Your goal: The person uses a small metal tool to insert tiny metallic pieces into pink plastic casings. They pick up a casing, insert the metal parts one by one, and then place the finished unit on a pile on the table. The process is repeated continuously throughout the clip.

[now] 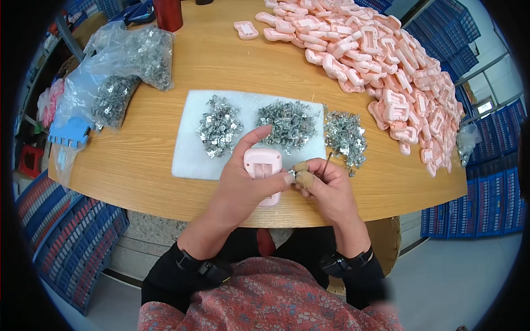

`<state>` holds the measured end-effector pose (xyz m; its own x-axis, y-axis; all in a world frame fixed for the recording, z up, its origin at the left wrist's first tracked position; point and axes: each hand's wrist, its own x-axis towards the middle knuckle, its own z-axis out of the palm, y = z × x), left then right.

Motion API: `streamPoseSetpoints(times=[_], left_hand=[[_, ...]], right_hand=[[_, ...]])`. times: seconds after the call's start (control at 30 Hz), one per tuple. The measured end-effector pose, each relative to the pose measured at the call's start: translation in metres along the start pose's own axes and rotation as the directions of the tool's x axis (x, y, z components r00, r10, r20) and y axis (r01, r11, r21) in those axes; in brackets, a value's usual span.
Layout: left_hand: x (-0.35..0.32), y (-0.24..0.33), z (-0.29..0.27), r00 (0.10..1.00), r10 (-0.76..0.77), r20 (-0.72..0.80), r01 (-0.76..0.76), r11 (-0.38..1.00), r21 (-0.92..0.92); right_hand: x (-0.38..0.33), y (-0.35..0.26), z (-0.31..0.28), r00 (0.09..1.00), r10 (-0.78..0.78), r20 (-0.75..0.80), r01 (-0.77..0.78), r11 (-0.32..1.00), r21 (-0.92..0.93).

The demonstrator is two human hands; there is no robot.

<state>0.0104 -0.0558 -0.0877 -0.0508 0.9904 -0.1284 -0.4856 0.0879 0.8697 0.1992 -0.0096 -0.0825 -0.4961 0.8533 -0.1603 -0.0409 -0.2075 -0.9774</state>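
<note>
My left hand [234,187] is closed around a pale pink plastic housing [263,155] with a rectangular recess, held over the front edge of a white foam sheet [185,160]. Its thumb reaches across the housing toward my right hand [332,193]. There, fingertips in tan covers pinch a small shiny metal piece [292,173] beside the housing's right side. A thin dark rod [327,161] sticks up from the same hand; its lower part is hidden. Beyond the hands lie a left pile of metal clips [219,128], a middle pile of springy metal pieces [287,124] and a right pile of metal pieces [346,138].
A large heap of pink housings [386,71] covers the table's right side, with one loose housing [245,30] apart from it. Plastic bags of metal parts [146,58], a blue foam piece [69,131] and a red cylinder [168,15] stand left. Racks of blue trays [72,231] flank the table.
</note>
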Motion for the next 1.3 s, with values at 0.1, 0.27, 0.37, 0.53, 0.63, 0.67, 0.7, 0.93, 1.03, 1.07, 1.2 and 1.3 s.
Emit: streamPoseSetpoints(times=[0.1,0.27,0.37,0.53,0.63,0.67,0.7,0.93,1.03,1.07,1.2,1.3], left_hand=[[-0.001,0.002,0.003,0.998,0.065,0.007,-0.066,0.995,0.080],[0.000,0.001,-0.001,0.999,0.013,0.032,-0.017,0.993,0.114],[-0.004,0.003,-0.004,0.994,-0.079,0.073,0.077,0.997,0.030],[-0.003,0.005,-0.003,0.988,-0.127,0.087,0.124,0.991,0.040],[-0.006,0.005,0.000,0.986,-0.144,0.082,0.143,0.990,0.020],[-0.006,0.006,0.002,0.986,-0.142,0.083,0.142,0.990,0.008],[-0.004,0.008,-0.001,0.967,-0.217,0.134,0.233,0.966,-0.113],[-0.005,-0.002,-0.014,0.902,-0.333,0.274,0.400,0.883,-0.245],[-0.005,-0.002,-0.011,0.903,-0.324,0.281,0.386,0.899,-0.205],[-0.004,-0.002,-0.012,0.902,-0.320,0.290,0.383,0.903,-0.195],[-0.004,-0.005,-0.013,0.897,-0.325,0.301,0.389,0.903,-0.184],[-0.003,-0.004,-0.008,0.907,-0.322,0.270,0.378,0.907,-0.185]], right_hand=[[-0.001,-0.001,-0.001,0.998,0.057,-0.027,-0.057,0.998,0.006],[-0.001,-0.009,-0.001,0.989,0.146,0.012,-0.146,0.989,-0.002],[-0.002,-0.012,-0.001,0.973,0.225,0.047,-0.228,0.971,0.068],[-0.004,-0.005,0.002,0.975,0.217,0.044,-0.221,0.969,0.111],[-0.003,-0.005,0.004,0.982,0.186,0.009,-0.185,0.969,0.166],[-0.002,-0.007,0.004,0.988,0.156,-0.007,-0.153,0.973,0.176],[-0.002,-0.010,0.005,0.992,0.126,-0.025,-0.120,0.976,0.184],[-0.003,-0.018,0.020,0.962,-0.271,-0.023,0.232,0.861,-0.453],[0.002,-0.012,0.018,0.913,-0.404,0.053,0.347,0.705,-0.619],[0.003,-0.013,0.019,0.893,-0.443,0.085,0.378,0.633,-0.676],[0.004,-0.010,0.019,0.867,-0.482,0.129,0.407,0.535,-0.740],[0.004,-0.007,0.018,0.867,-0.483,0.124,0.396,0.516,-0.759]])
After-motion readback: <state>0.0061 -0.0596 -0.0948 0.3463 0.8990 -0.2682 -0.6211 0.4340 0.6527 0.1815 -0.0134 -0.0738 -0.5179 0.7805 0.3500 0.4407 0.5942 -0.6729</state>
